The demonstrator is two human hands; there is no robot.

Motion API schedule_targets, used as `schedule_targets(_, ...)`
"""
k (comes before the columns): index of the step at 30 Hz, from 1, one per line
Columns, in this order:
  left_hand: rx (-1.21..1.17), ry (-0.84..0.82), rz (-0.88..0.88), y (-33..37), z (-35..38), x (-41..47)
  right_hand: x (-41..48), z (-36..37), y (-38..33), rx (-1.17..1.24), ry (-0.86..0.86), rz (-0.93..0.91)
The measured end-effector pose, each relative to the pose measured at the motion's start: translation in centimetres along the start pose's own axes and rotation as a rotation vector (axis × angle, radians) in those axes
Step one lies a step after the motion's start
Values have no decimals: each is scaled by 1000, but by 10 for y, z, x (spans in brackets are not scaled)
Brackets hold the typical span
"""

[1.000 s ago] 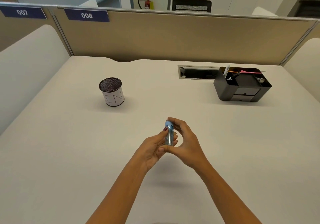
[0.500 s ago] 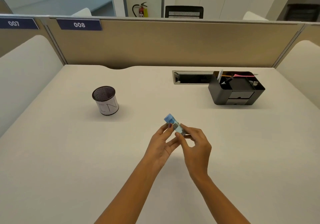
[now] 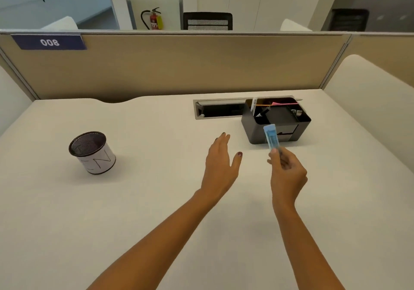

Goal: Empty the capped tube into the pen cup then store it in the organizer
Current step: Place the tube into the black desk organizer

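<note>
My right hand (image 3: pixel 286 173) grips the lower end of a clear tube with a blue cap (image 3: pixel 271 139), held nearly upright, cap up, just in front of the black desk organizer (image 3: pixel 253 130). The organizer sits at the back right of the desk and holds pens and small items. My left hand (image 3: pixel 220 166) hovers flat above the desk's middle, fingers apart and holding nothing. The mesh pen cup (image 3: pixel 93 153) with a white paper band stands far to the left, apart from both hands.
A recessed cable tray (image 3: pixel 215 109) is set into the desk (image 3: pixel 134 211) behind the organizer. A beige partition (image 3: pixel 201 65) closes off the back, and white padded dividers flank both sides.
Both hands held the tube together at the desk's middle. My left hand has let go and spread, and my right hand has carried the tube right and forward towards the organizer.
</note>
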State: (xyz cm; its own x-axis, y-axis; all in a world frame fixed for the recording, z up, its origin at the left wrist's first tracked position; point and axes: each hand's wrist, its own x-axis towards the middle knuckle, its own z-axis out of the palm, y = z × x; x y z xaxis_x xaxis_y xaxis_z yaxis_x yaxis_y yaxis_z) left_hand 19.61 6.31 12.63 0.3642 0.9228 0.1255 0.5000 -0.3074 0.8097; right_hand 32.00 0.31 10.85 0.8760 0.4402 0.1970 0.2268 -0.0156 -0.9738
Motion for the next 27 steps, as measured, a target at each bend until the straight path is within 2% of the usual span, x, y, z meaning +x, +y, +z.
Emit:
schedule_targets(7, 391, -111, 248, 20, 53, 73, 85, 5, 1, 2, 173, -70)
schedule_targets(14, 631, -153, 285, 12, 92, 114, 151, 21, 10, -51, 207, -168)
schedule_targets(20, 626, -113, 297, -7, 113, 123, 186, 38, 32, -209, 188, -266)
schedule_targets(27, 579, -75, 314, -11, 115, 122, 206, 47, 56, -375, 169, -255)
